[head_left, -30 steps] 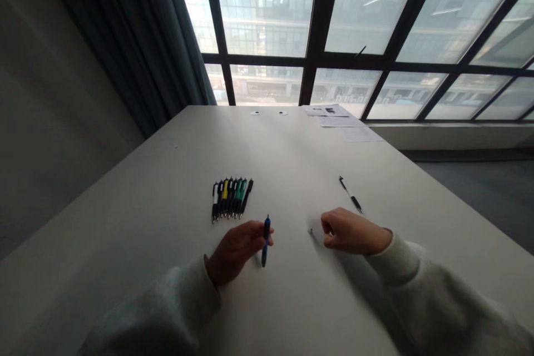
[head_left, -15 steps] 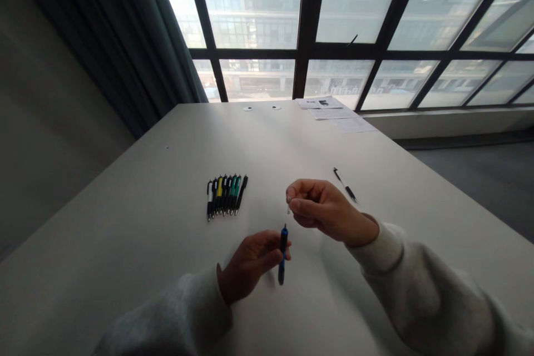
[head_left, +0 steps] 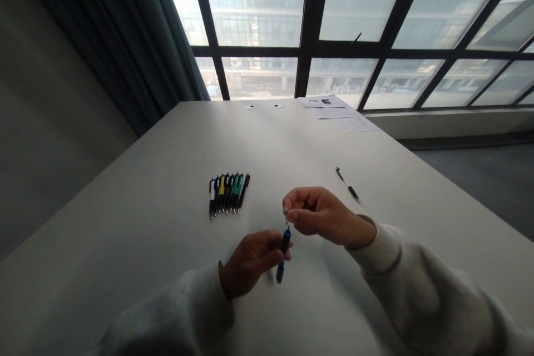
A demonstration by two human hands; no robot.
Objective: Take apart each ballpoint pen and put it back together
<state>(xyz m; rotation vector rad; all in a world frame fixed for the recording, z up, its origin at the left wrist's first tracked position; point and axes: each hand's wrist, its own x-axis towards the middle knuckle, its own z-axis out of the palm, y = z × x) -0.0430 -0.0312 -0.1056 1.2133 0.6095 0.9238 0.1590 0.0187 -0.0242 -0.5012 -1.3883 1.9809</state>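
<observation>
My left hand (head_left: 255,262) is closed around a blue and black pen (head_left: 285,242), held nearly upright between thumb and fingers. The pen's top end is without a cap piece, and a thin dark refill tip (head_left: 287,227) pokes out of it. Just above, my right hand (head_left: 317,212) pinches a tiny silvery pen spring (head_left: 286,221) between thumb and forefinger. The spring hangs down close over the refill tip; whether they touch I cannot tell. Part of the spring is hidden by the fingertips.
A row of several pens (head_left: 227,193), black, white, yellow and green, lies on the white table (head_left: 167,206) left of my hands. A white and black pen (head_left: 347,184) lies beyond my right hand. Papers (head_left: 334,110) rest at the far edge, before the windows.
My right hand has come down and slightly left, bringing the spring closer to the refill tip. The pen in my left hand leans a little more to the right at its top.
</observation>
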